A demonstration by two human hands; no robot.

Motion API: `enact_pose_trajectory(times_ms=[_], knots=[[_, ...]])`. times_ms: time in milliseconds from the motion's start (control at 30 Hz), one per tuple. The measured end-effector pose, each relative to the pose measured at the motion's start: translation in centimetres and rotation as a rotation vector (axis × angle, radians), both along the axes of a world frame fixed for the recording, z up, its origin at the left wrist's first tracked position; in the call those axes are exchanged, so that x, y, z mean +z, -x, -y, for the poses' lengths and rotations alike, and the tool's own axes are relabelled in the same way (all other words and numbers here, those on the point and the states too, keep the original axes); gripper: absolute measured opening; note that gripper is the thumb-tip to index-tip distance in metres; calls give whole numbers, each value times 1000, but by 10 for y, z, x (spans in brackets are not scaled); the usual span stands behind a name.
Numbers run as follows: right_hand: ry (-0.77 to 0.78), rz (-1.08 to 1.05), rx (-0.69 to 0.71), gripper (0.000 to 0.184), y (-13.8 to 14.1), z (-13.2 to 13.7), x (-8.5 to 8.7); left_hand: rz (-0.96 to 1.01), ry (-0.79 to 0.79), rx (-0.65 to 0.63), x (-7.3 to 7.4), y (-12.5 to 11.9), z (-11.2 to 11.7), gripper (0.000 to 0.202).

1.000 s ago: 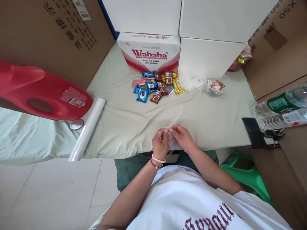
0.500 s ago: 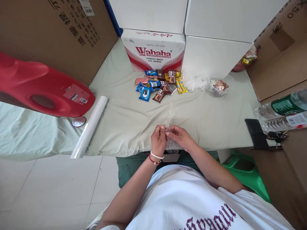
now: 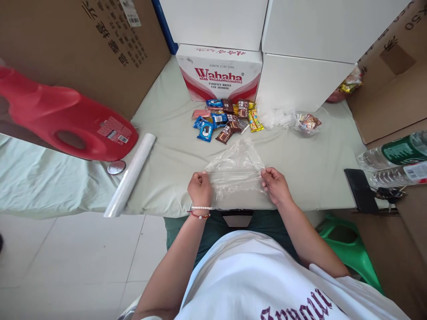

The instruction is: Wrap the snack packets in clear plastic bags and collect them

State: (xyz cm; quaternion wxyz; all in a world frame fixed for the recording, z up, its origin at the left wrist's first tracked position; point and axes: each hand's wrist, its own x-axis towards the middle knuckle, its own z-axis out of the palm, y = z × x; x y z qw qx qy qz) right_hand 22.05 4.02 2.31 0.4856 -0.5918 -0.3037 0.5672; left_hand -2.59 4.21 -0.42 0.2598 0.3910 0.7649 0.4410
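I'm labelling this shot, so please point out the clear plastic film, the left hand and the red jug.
Clear plastic film (image 3: 236, 178), head view: middle of the spread sheet.
Left hand (image 3: 200, 189), head view: back of the hand.
Red jug (image 3: 86, 122), head view: body, between handle opening and label.

Centre, we log clear, colourless plastic (image 3: 237, 178) over pale green cloth (image 3: 173, 178). At twelve: packets (image 3: 219, 120) in blue, brown, yellow and pink; behind, a white carton (image 3: 222, 66), red-banded, red-lettered. Nine: red jug (image 3: 90, 120). Three: green-labelled bottle (image 3: 402, 149), black phone (image 3: 360, 189). Four: bright green stool (image 3: 360, 258). Five: we read purple lettering on a white shirt (image 3: 253, 266). Six: white bracelet (image 3: 202, 208).
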Motion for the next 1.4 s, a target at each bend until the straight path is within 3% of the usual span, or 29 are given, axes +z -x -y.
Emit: enact_pose_trajectory(times_ms=[100,167,300,367,433,533,667,767,833,933,1067,1167,1267,1333,1400], knots=[[15,89,35,43,-5,2,-7,-275,-87,-33,1,1,6,27],[12,138,68,41,-4,2,-11,-497,-208,-140,3,-2,13,32],[-13,193,141,36,-2,1,-15,-718,-278,-741,7,-7,14,38],[-24,190,151,35,-4,2,-14,-755,-222,-933,8,-4,7,47],[-56,180,136,36,-9,6,-11,-771,-128,-907,8,1,-1,55],[-135,160,167,37,-26,16,-2,-719,4,-746,4,9,-8,60],[-73,87,495,41,-57,20,15,-682,32,-654,2,10,-7,53],[8,95,428,49,-67,1,21,-748,38,-684,2,4,-5,53],[73,121,350,50,-62,-19,18,-796,39,-702,2,0,-4,55],[121,164,389,47,-39,-44,9,-819,26,-697,0,-2,-5,58],[-17,186,366,39,-7,-55,-2,-797,-92,-532,-7,3,-5,56],[-67,172,336,37,5,-52,-6,-805,-227,-444,-14,8,1,43],[-57,170,308,38,8,-49,-7,-826,-305,-659,-16,9,8,33],[-29,114,298,41,8,-49,-6,-851,-314,-862,-14,10,8,40],[7,20,300,44,7,-50,-4,-883,-277,-969,-9,12,2,47]])
